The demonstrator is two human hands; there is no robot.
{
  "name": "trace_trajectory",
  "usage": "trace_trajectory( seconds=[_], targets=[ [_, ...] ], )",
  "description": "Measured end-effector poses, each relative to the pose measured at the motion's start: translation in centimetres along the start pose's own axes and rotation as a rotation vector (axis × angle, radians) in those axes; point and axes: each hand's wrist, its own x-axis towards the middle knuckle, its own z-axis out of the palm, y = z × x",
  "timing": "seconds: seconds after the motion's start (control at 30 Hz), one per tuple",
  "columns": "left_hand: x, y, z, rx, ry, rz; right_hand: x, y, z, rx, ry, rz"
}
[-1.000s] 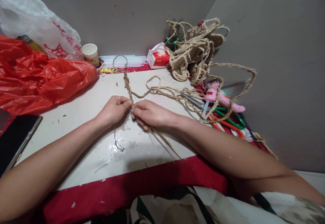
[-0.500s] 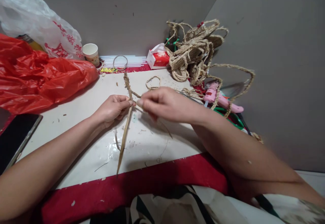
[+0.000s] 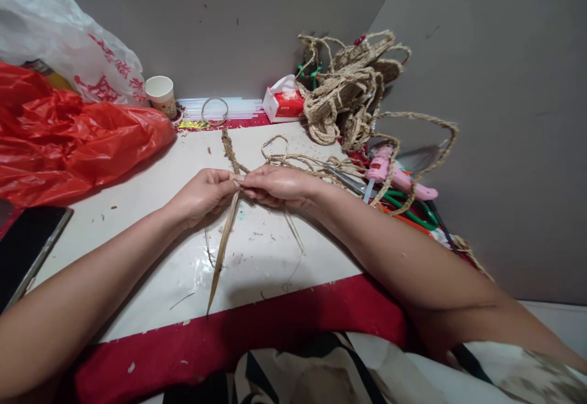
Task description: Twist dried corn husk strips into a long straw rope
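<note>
Braided cord [image 3: 228, 145] points toward the back wall [image 3: 257, 25], leaning slightly left.

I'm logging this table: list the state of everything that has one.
Left hand: pinching the fiber cord
Right hand: pinching beside the left
Fiber cord: twisted, near strip loose
Phone: flat, screen dark
Paper cup: upright
Red bag: crumpled
Tissue pack: open
Rope heap: loosely looped
Glue gun: lying down, stick protruding

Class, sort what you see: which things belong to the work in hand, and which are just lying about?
Belonging to the work:
left hand and right hand
fibre cord running to them
flat strand trailing from them
probably the similar-looking rope bundle

Apparently lying about:
paper cup
red plastic bag
phone
tissue pack
glue gun
</note>
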Motion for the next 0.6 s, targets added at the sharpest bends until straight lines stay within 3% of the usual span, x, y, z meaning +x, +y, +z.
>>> trace_trajectory(
  seconds=[0.37, 0.6],
  targets=[
    [-0.2, -0.1, -0.5, 0.327, 0.061, 0.177, 0.2, 0.2, 0.5, 0.335, -0.089, 0.083],
    [-1.0, 0.7, -0.7, 0.82, 0.091, 0.215, -0.1, 0.3, 1.8, 0.323, 0.128, 0.058]
  ],
)
